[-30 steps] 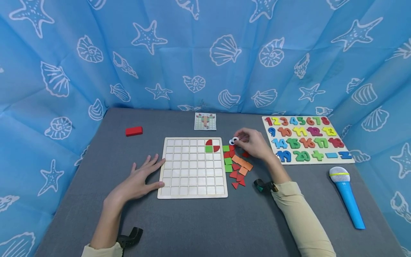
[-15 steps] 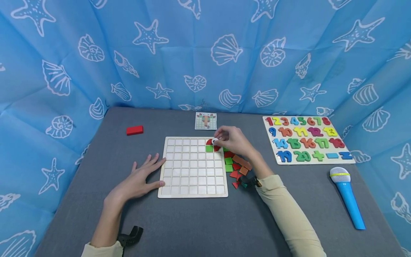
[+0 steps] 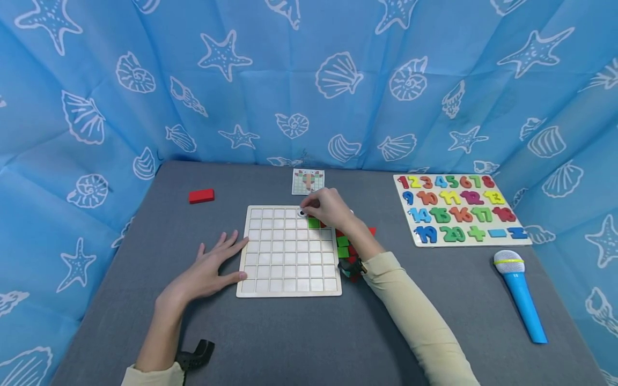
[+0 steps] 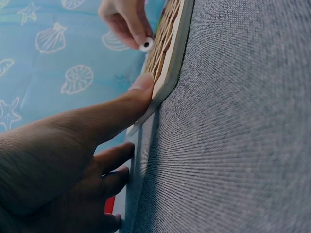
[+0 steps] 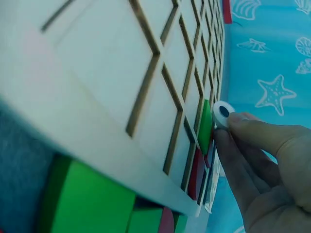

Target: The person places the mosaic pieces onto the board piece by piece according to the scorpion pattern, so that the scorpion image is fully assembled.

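My right hand (image 3: 328, 208) pinches a round white eye piece with a black dot (image 5: 223, 112) between thumb and fingers. It is at the top row of the white gridded wooden board (image 3: 277, 257), left of the green square (image 3: 314, 222) set in a cell. Red pieces beside that square are mostly hidden by the hand in the head view; the right wrist view shows a red piece (image 5: 196, 174). My left hand (image 3: 207, 271) rests at the board's left edge with fingers spread, its thumb (image 4: 141, 87) touching the rim.
Loose green tiles (image 3: 343, 246) and red pieces lie right of the board, partly under my right forearm. A pattern card (image 3: 307, 182) lies behind it. A red block (image 3: 201, 196) is at left; a number puzzle (image 3: 463, 209) and toy microphone (image 3: 520, 297) are at right.
My right hand has moved left from the loose pieces to the board's top row, carrying the eye piece. The left hand has stayed at the board's edge.
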The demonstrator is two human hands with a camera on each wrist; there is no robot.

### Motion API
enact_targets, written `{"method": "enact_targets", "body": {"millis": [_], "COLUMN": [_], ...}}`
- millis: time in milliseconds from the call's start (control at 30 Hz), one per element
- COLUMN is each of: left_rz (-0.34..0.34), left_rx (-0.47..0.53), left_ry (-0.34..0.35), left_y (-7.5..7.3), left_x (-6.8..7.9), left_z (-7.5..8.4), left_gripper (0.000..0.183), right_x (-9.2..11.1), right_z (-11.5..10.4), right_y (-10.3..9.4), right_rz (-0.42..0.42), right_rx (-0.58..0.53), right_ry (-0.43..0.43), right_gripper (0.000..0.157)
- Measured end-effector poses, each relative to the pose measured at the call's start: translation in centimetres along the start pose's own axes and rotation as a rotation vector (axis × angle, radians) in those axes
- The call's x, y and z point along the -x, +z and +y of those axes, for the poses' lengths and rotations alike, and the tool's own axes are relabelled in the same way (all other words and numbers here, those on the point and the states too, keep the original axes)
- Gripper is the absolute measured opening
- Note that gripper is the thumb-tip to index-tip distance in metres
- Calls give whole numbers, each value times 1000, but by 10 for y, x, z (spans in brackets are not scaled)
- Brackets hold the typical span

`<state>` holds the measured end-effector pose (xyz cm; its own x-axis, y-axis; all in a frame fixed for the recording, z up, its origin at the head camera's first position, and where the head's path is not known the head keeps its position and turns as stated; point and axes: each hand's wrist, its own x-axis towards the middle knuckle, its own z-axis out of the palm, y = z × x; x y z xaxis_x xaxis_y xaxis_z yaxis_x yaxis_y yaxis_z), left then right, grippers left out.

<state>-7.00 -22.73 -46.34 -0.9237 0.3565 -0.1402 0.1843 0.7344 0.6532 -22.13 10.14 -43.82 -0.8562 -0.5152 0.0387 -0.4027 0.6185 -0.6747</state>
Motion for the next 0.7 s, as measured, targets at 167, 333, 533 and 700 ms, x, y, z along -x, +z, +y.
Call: {"method": "enact_targets", "body": {"millis": [167,333,533,700], "left_rz": [6,6,18,-11], "left_rx": [-4,5,12,-11], "left_ry": [8,16,26,-11], "left_y": [0,0,1,0], "left_x": [0,1,1,-1], "left_z": [-1,0,-1,2], "left_gripper": [88,89,89,87], "right_x": [-3,-3,-1,6], "right_z": [-1,-3,-5,-2], "right_y": [4,6,7,5], "right_rz": [-8,-20,-18,-9], "right_rx": [37,57,59,15], "right_ry": [-1,-5,4,15], "right_gripper": [14,13,12,13]}}
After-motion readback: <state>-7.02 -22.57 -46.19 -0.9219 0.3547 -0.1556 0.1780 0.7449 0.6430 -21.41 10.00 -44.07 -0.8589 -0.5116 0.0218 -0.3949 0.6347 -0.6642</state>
